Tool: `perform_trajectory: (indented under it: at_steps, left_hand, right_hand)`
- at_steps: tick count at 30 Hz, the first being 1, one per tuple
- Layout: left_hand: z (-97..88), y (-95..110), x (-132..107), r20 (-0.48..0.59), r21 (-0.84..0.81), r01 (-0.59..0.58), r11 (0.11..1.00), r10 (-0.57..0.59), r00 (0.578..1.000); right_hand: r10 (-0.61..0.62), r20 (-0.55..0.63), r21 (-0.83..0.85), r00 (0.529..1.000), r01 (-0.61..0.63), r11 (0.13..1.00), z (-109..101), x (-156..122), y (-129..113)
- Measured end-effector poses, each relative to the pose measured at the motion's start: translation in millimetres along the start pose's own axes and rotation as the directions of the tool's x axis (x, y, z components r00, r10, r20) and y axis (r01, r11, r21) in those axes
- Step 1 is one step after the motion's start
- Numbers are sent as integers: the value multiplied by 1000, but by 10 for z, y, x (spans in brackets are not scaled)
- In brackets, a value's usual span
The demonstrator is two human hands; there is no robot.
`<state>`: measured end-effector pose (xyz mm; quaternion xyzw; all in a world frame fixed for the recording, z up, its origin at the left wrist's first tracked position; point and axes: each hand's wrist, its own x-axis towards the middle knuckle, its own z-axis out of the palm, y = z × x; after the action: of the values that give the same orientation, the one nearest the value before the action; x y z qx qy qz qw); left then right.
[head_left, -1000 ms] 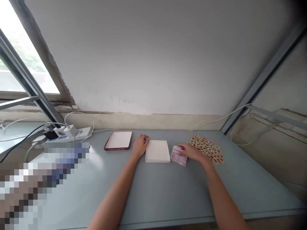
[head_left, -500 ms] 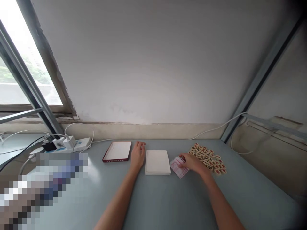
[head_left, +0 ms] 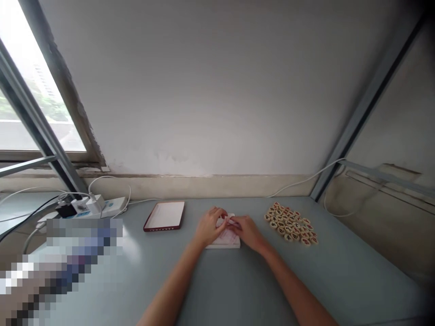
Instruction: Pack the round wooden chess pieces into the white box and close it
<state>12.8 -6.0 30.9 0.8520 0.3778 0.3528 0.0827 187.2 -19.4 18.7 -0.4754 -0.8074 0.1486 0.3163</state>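
**Two hands, one patterned sheet, one white box: contact at mid-table**

Nearest: one tabletop (head_left: 224, 290), grey-blue, smooth, faint sheen. Two bare forearms are stretched over it from the near edge.

Two hands are brought in over one box. Fingers of the left hand (head_left: 211, 227) are bent over the sheet from the left side; fingers of the right hand (head_left: 250, 232) are laid on it from the right. Fingertips are nearly met above the middle. Whether the sheet is pinched or only pressed cannot be told for either hand, as contact is hidden by the fingers.

One sheet (head_left: 224, 237): pink and white, thin, creased. It is located on the white box (head_left: 234, 246), partly covered by the hands. Box is square, low-walled, matte.

Left of the hands, well apart: one shallow tray (head_left: 162, 228), dark red outside wall with pale marks, white flat inside.

Right, well apart: roughly thirty round pieces (head_left: 290, 224), exact count obscured by crowding. Discs are pale, wood-like, marked in red or black, clustered loosely.

Far left: one white power strip (head_left: 115, 206); at least three plugs (head_left: 95, 204) are seated, one black, two white. Nearby area is pixelated, content unreadable.

Behind: one plain wall (head_left: 217, 90), matte, scuffed low down, flanked by two grey metal posts (head_left: 355, 122). One bright window (head_left: 50, 104) is seen at left.
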Motion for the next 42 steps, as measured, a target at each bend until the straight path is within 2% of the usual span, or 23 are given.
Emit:
perform_trajectory:
  at_steps: [2,4,8,12,17,22,25,27,30,35,42]
  left_hand:
    - [44,34,42,92,-38,23,999,-19,996]
    - [93,-3,53,110,-51,48,998,-42,993]
    - [128,-173,23,88,-15,119,993,-118,989]
    - [108,-261,16,98,57,132,990,-137,986]
    - [96,-252,31,122,1,173,985,-172,978]
    - [112,-260,26,155,-59,189,980,-178,972]
    - [117,-279,17,141,-28,220,975,-214,967]
    - [113,-299,11,98,-13,241,970,-238,966]
    - [105,-332,2,43,-10,255,967,-254,966]
    - [136,-374,-13,45,24,210,978,-210,977]
    - [186,-383,-22,20,18,195,981,-195,981]
  right_hand:
    - [-15,10,-93,1000,16,995,117,-4,-37]
    - [-8,-11,-102,1000,6,995,182,0,-26]
    - [60,-102,123,993,-47,991,199,21,92]
    - [111,-172,319,979,-51,946,168,31,187]
    - [88,-102,391,991,-41,920,158,40,151]
    - [87,-108,402,990,-36,915,232,93,122]
    - [116,-127,295,985,-74,953,254,104,153]
    - [152,-154,134,976,-132,982,240,88,171]
    - [167,-155,-62,974,-178,982,201,48,161]
    - [164,-117,-106,979,-177,979,148,16,97]
    - [142,26,-233,990,-132,963,24,-34,120]
